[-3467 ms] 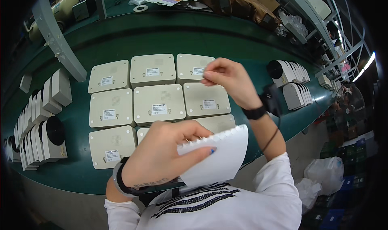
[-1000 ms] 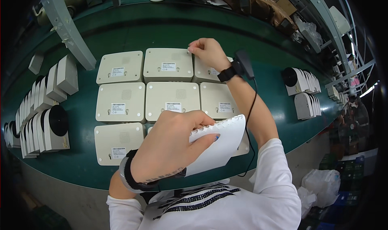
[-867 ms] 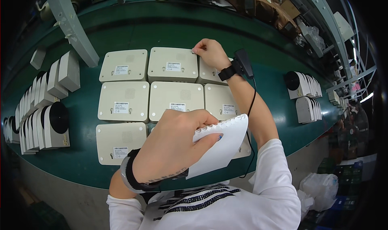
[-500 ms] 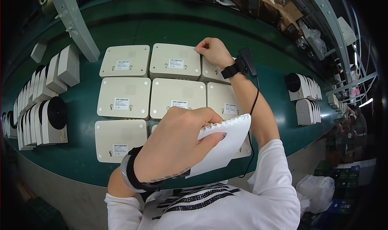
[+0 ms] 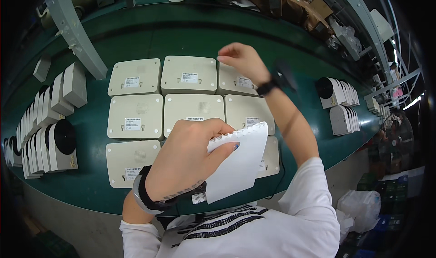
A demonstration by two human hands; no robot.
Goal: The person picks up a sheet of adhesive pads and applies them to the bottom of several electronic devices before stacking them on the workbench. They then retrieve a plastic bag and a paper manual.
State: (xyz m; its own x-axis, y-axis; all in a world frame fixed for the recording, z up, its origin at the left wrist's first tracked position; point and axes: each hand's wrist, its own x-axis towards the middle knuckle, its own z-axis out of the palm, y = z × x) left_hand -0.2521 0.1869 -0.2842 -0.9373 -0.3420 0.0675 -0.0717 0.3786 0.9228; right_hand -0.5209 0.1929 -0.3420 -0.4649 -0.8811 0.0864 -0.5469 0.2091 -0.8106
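Spanning most of the view, the green table carries beige cases set close together in three rows; the left hand and sheet partly hide the nearer ones. White units, some showing black discs, stand along the table's left side, and a smaller group of similar units stands well apart on the right.

Above the nearer rows is the left hand, its grip pinching a white sheet, thumb in front and fingers behind. The sheet has a scalloped upper edge and slants down toward the table's near edge.

At the far row, the right hand is by the middle case's right corner. Its fingers are bent, thumb and forefinger tips close together; whether they meet, hold anything or touch the case, I cannot tell. A dark device, blurred, is just beside the right wrist's black band. White labels sit on the cases. The left thumbnail shows blue.
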